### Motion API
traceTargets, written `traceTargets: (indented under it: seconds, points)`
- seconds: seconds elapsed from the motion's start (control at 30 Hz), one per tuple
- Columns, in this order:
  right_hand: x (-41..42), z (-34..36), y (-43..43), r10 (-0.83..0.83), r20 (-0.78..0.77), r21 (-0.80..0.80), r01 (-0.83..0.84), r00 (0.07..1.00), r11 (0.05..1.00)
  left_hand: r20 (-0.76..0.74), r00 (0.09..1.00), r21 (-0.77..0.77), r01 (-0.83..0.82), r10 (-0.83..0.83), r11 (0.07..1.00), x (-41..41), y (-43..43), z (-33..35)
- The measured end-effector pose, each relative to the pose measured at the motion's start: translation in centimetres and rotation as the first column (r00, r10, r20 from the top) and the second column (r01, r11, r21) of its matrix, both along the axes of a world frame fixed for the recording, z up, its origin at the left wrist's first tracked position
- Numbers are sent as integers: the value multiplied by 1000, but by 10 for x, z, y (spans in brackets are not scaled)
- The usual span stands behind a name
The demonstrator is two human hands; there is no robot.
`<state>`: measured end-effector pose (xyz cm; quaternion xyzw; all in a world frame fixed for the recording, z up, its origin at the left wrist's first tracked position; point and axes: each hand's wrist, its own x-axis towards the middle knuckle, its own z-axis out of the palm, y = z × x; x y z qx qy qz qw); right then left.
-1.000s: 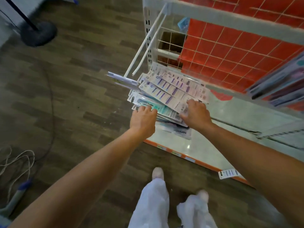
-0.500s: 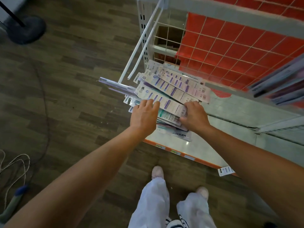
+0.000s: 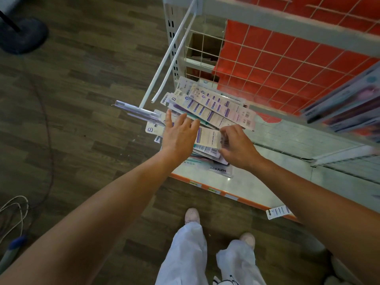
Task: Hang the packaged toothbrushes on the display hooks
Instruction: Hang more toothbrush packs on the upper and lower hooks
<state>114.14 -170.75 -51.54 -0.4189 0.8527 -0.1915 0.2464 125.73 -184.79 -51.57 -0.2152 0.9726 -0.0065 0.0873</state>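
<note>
Loose fanned pile of toothbrush packs [image 3: 211, 112] on shelf [image 3: 287, 140] near-left corner: long flat cards, white w/ purple print, some teal. Two white display hooks [image 3: 170, 58] jut bare, far-left of pile.

From my station, the toothbrush packages [image 3: 216, 112] looked like printed card faced with clear, shiny plastic that caught the light. The display hooks [image 3: 165, 58] looked like smooth, white-painted metal rods. The wire grid [image 3: 249, 58] behind them wore the same white coat, set over a matt orange panel [image 3: 287, 66]. The shelf base [image 3: 242, 186] was pale and glossy. The floor [image 3: 92, 89] read as matt wood-look planks, and the trousers [image 3: 185, 258] as soft white cloth.
</note>
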Motion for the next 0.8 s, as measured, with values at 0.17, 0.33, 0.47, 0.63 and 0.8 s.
traceTargets:
  seconds: [0.17, 0.33, 0.47, 0.63, 0.8]
  points:
    - [-3, -7, -7, -83, 40, -32, 85, 996, 996, 12, 989, 132, -148, 147, 980, 14, -11, -4]
    - [2, -18, -15, -89, 26, 92, 87, 996, 992, -20, 933, 218, -348, 360, 912, 31, -15, -8]
    - [13, -17, -22, 67, -116, 214, -41, 991, 976, -6, 913, 283, -390, 408, 876, 38, -11, -12]
    - [18, -17, -24, 182, -282, 279, -101, 942, 955, 31, 853, 410, -485, 520, 772, 42, -10, -13]
    - [19, -19, -29, 168, -267, 276, -91, 949, 957, 72, 820, 481, -527, 567, 701, 45, -7, -13]
